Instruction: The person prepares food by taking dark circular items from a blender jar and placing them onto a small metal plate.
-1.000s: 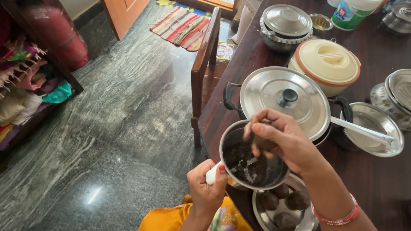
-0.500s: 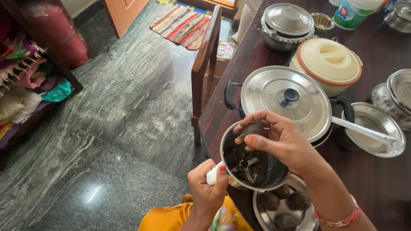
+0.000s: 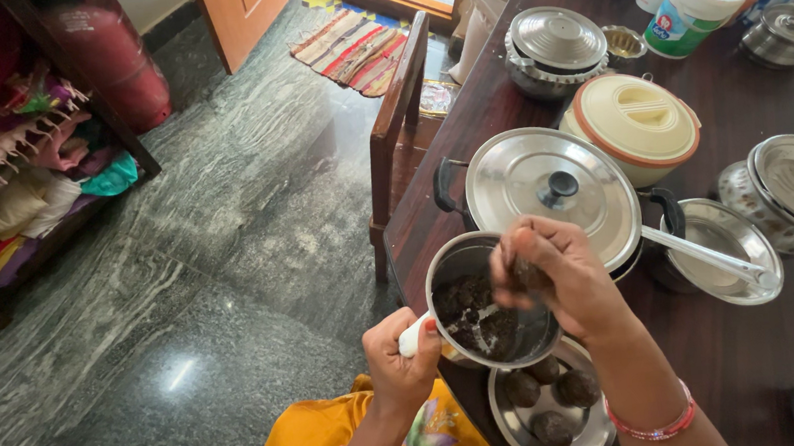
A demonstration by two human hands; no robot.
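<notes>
Over the last second the right hand (image 3: 557, 271) has turned a little over the steel saucepan (image 3: 488, 306): its fingers, which were working down in the dark mixture (image 3: 474, 313), now curl up around a lump of it at the pan's far rim. The pan itself has barely moved. It looks as if another ball is being shaped from what was scooped out.

The right hand is closed loosely, fingertips bunched and pressing a small dark lump (image 3: 528, 273) between them, just above the pan. The left hand (image 3: 400, 354) is wrapped tight around the pan's white handle (image 3: 413, 336), holding the pan tilted in the air at the near edge of the tabletop (image 3: 769, 362).

Directly below the hands, close to the body, sits a steel plate (image 3: 592, 437) carrying three finished dark balls (image 3: 578, 388). Just beyond the right hand stands a large pot under a flat steel lid (image 3: 549, 194), and farther off, a cream lidded casserole (image 3: 635, 122). A ladle (image 3: 711, 256) lies to the right of that hand, resting across a small steel dish.
</notes>
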